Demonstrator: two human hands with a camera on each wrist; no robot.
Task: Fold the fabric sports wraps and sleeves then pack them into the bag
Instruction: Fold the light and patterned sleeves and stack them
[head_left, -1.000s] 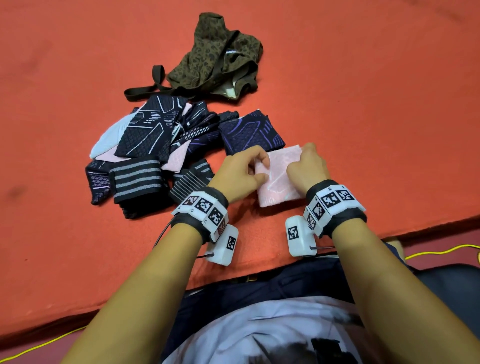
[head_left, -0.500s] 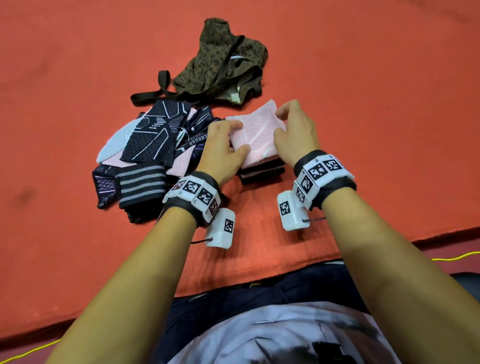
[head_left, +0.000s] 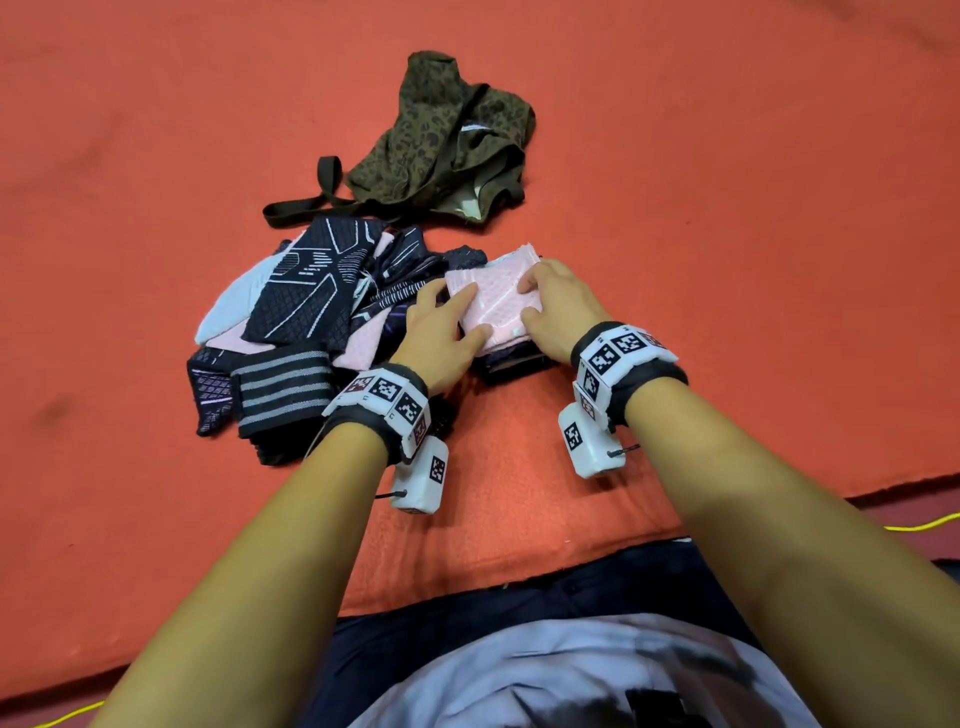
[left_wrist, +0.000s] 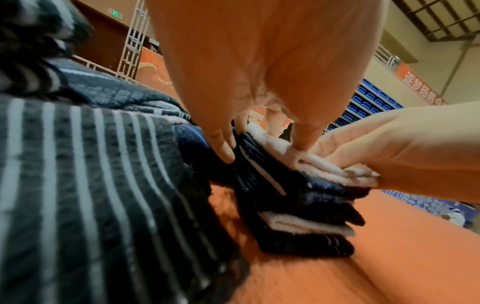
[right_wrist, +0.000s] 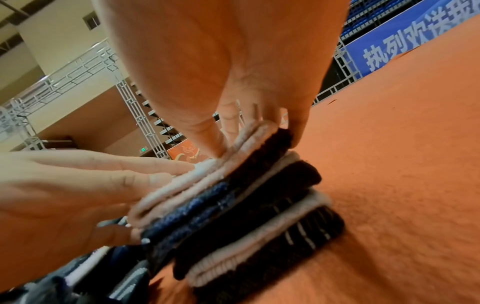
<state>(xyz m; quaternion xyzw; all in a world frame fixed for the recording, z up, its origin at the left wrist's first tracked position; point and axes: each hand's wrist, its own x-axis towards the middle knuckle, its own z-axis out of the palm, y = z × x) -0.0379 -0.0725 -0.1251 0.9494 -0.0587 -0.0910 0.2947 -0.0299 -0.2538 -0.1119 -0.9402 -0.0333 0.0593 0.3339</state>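
Observation:
A folded pink sleeve (head_left: 491, 304) lies on top of a stack of folded dark and pale pieces (head_left: 514, 364) on the orange mat. My left hand (head_left: 441, 332) presses its left side with straight fingers, the thumb on the near edge. From the right, my right hand (head_left: 553, 306) lies flat on it. The wrist views show the pink sleeve (right_wrist: 207, 179) as the top layer of the stack (right_wrist: 259, 226), with fingers of both hands on it. An olive leopard-print bag (head_left: 452, 140) lies crumpled behind, its mouth toward the stack.
A loose heap of unfolded navy, pink and pale-blue sleeves (head_left: 306, 296) lies left of the stack, with a grey-striped black wrap (head_left: 283, 389) at its near side. The bag's dark strap (head_left: 311, 202) trails to the left. The mat's edge (head_left: 883, 493) runs near my lap.
Both hands carried the folded pink sleeve away from me and set it down on the stack. They now press it flat instead of holding it up.

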